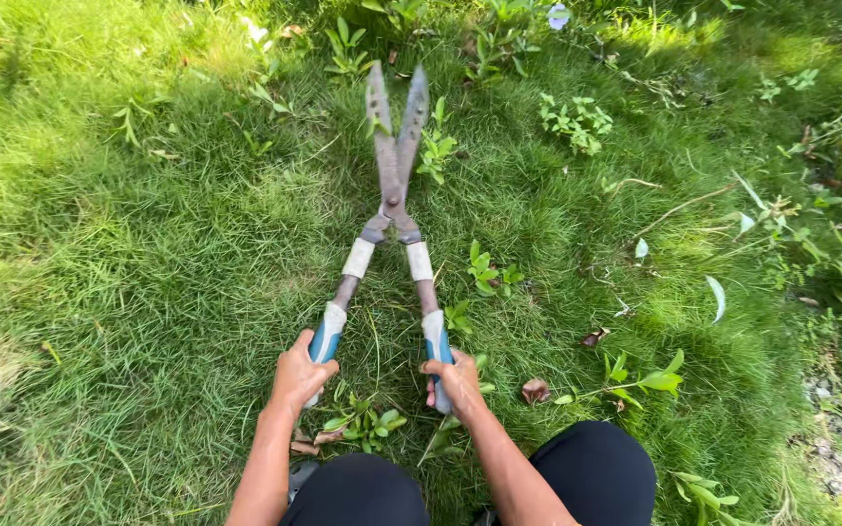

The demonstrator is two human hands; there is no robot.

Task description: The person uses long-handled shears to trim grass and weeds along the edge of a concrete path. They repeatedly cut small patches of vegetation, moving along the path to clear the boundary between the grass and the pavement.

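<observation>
Crouched over a sunlit lawn, I hold a pair of garden shears [394, 209] out in front of me, one handle in each fist. My left hand [298, 375] is wrapped tight around the blue grip of the left handle [325, 342], fingers curled over it; my right hand [455, 382] is clenched the same way around the blue grip of the right handle [438, 348]. From my fists the two handles run away from me and converge at the pivot [394, 216], pale wrapped bands showing on each shaft between grip and pivot. Beyond the pivot the rusty blades [397, 127] point straight ahead, parted only slightly at the tips, lying low over the grass [177, 253]. A small leafy weed [438, 148] stands just to the right of the blades, touching or nearly touching the right edge. Another weed [367, 422] sits between my wrists, close to my knees [592, 468], which are in dark trousers. A brown dead leaf [535, 391] lies on the grass just right of my right hand
</observation>
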